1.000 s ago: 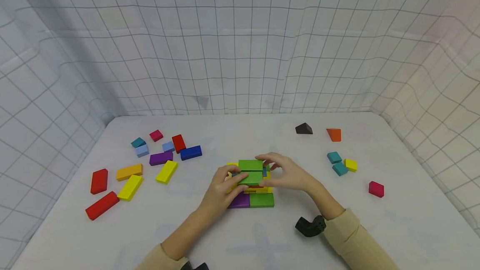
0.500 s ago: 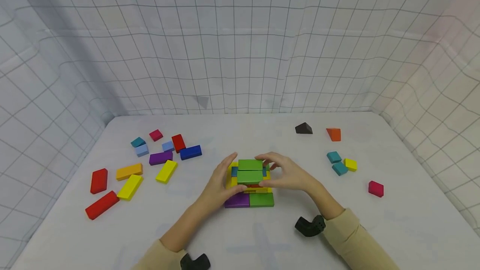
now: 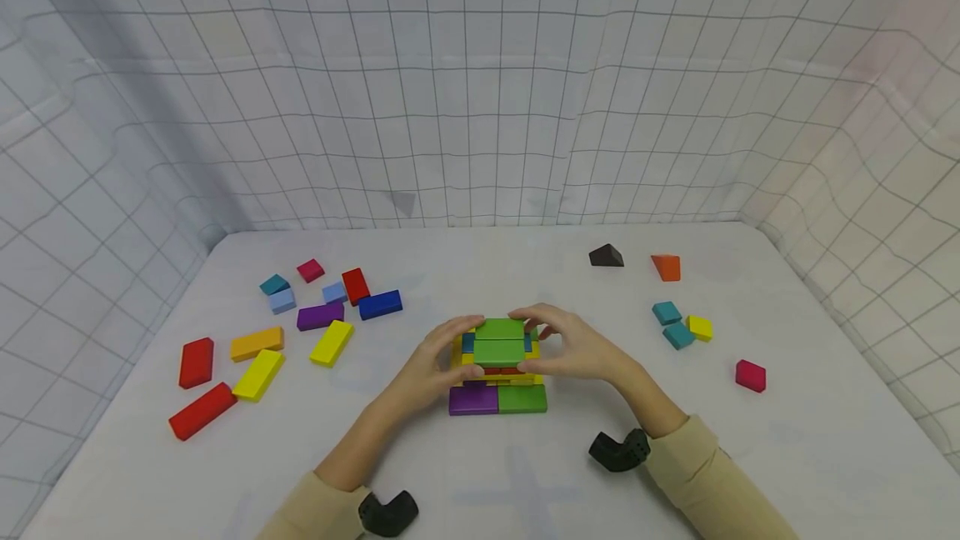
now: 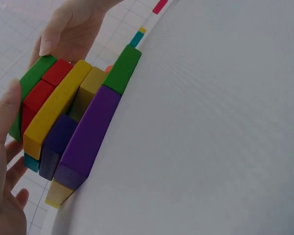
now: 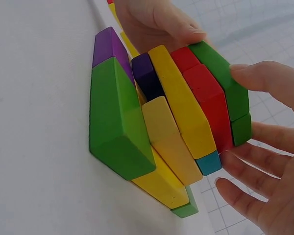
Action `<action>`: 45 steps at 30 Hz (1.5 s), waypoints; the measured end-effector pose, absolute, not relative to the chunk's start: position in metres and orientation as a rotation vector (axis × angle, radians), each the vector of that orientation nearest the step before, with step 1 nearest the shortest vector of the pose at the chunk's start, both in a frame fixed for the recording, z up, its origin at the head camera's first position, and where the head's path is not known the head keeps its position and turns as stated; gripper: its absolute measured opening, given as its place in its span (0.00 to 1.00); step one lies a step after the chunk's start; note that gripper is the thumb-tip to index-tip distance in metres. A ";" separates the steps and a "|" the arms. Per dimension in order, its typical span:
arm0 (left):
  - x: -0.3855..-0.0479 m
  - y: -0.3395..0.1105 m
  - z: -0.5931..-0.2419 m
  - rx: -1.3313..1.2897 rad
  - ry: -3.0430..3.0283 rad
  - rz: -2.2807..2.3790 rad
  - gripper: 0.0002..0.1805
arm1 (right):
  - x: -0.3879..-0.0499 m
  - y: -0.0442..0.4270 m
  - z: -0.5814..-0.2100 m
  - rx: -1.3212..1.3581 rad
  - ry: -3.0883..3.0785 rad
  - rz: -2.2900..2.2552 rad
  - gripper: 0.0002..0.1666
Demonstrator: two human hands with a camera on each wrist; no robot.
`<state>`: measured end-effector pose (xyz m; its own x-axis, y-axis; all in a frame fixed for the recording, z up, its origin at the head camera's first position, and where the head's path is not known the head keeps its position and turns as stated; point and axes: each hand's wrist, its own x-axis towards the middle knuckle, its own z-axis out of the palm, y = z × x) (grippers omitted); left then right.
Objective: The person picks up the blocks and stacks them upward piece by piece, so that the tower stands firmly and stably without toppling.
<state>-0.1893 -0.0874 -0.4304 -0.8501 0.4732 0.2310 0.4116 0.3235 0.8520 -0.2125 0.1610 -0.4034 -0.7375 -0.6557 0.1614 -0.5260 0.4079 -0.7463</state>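
Observation:
Two green blocks lie side by side, one in front of the other, on top of a layered block stack. My left hand pinches their left end, thumb in front and fingers behind. At the right end my right hand holds them the same way, its thumb on the front block's edge. Beneath sit red blocks, then a long yellow block, then a dark blue block and a pale wooden-coloured one. A purple block and another green block form the front of the base.
Loose blocks lie on the left, among them a red block, a yellow block and a blue block. On the right are teal blocks, a crimson block, an orange wedge and a black block.
My left hand lifted its fingers off the front green block, opened, then closed around the left end of both green blocks. The gap between those blocks has narrowed. My right hand stays put.

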 end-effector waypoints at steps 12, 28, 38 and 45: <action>-0.177 -0.084 -0.409 0.866 2.507 1.631 0.30 | -0.213 0.162 -0.404 -1.090 2.500 -1.233 0.35; -0.181 -0.083 -0.414 0.890 2.494 1.674 0.31 | -0.214 0.164 -0.404 -1.099 2.500 -1.222 0.35; -0.181 -0.082 -0.414 0.918 2.520 1.679 0.32 | -0.214 0.164 -0.405 -1.135 2.501 -1.227 0.37; -0.181 -0.082 -0.415 0.930 2.522 1.690 0.32 | -0.213 0.163 -0.404 -1.155 2.503 -1.222 0.37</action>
